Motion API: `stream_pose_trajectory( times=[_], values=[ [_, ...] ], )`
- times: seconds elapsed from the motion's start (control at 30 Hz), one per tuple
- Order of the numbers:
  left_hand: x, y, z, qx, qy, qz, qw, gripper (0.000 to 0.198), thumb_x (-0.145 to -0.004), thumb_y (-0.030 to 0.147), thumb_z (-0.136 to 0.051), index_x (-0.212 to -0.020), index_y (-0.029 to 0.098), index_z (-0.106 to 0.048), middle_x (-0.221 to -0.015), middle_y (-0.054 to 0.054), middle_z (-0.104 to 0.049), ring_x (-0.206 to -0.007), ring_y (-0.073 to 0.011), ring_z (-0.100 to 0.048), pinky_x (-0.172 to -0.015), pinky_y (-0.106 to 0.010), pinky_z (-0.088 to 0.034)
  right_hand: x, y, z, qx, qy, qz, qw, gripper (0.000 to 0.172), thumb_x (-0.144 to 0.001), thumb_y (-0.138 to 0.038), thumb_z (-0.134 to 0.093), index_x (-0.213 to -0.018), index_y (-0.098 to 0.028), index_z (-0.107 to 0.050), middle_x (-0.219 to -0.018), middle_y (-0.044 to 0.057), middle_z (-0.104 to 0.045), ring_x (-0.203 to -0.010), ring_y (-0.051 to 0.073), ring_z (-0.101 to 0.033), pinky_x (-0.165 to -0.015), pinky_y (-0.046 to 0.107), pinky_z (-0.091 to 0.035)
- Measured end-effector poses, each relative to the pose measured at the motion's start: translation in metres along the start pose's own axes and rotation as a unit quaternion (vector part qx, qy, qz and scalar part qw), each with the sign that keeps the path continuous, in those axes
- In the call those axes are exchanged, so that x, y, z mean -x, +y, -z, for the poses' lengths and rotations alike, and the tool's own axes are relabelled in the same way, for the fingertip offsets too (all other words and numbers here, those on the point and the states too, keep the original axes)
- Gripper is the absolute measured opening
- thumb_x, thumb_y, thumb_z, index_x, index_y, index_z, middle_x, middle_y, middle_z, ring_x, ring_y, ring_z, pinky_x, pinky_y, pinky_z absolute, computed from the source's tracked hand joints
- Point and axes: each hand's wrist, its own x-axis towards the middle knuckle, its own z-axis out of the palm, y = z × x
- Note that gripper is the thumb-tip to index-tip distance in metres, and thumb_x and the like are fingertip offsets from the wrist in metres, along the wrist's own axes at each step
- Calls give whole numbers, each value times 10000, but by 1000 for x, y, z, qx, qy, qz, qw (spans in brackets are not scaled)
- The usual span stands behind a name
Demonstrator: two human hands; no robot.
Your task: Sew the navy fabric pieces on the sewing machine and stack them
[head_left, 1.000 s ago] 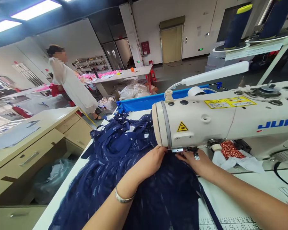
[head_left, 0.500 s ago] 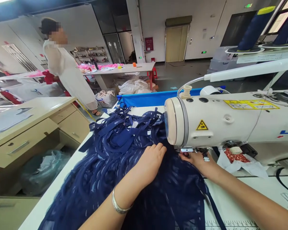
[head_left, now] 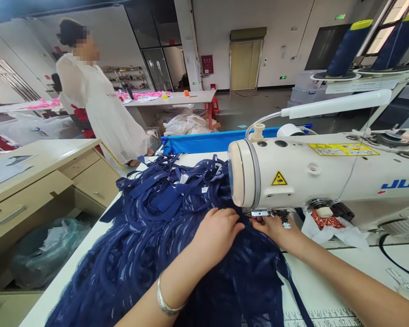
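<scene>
Beyond our sewing table (head_left: 327, 290) the workshop runs back to a closed door. A beige drawer cabinet (head_left: 37, 181) stands at far left, and a person in white (head_left: 98, 109) stands past it, well apart from us.

We judge the step in hand to be guiding navy fabric (head_left: 150, 245) to the presser foot (head_left: 259, 212). To do it well, our left hand (head_left: 218, 231) should stay flat and light, steering the cloth rather than dragging it, so the heap's weight does not pull the seam off line. Our right hand (head_left: 276, 227) should hold the edge straight, with its fingertips clear of the needle.

The fabric covers the table's left half from near edge to far edge, piled in folds and straps toward the far left corner. Our left hand rests palm down on it with the fingers loosely curled and gripping nothing, just left of the foot. Cloth runs under the foot, beneath the head of the sewing machine (head_left: 310, 172). Our right hand reaches in from the near right side and its fingertips touch the fabric right at the foot. The machine head hides whether they pinch the edge or only press it, so we cannot tell. Farther right, a white rag (head_left: 341, 234) lies under the machine's arm.
</scene>
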Motion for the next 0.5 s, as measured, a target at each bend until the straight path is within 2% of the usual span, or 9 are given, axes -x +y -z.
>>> stream_pose_trajectory(
  times=[0.1, 0.17, 0.3, 0.5],
  values=[
    [-3, 1, -18, -5, -48, -1, 999, 337, -985, 254, -431, -1302, 182, -520, -1380, -80, -545, -1324, -250, -445, -1151, -541, -277, 1, 1, -1, 13, 8, 14, 1000, 334, -960, -375, -412, -991, -222, -708, -947, 58, -727, -887, 255, -666, -756, 328, -435],
    [-2, -2, -22, 0, -54, -14, 998, 368, -981, 181, -401, -1338, 202, -487, -1412, -77, -515, -1349, -238, -420, -1164, -549, -260, 1, 2, -2, 21, 27, 4, 999, 306, -937, -377, -462, -923, -207, -716, -893, 65, -731, -826, 245, -668, -720, 306, -431],
    [-1, -8, -15, 19, -64, -56, 996, 389, -971, 138, -371, -1330, 209, -502, -1392, -81, -526, -1359, -221, -411, -1179, -514, -258, 2, 2, -2, 36, 78, -5, 996, 253, -874, -382, -563, -797, -191, -709, -776, 71, -723, -745, 221, -657, -665, 268, -414],
    [-2, -9, -3, 46, -75, -76, 993, 415, -949, 95, -357, -1322, 184, -517, -1394, -90, -509, -1352, -218, -414, -1187, -528, -229, 3, 2, -1, 44, 95, -3, 995, 231, -848, -372, -572, -749, -207, -702, -731, 55, -712, -685, 204, -648, -625, 260, -397]
  ],
)
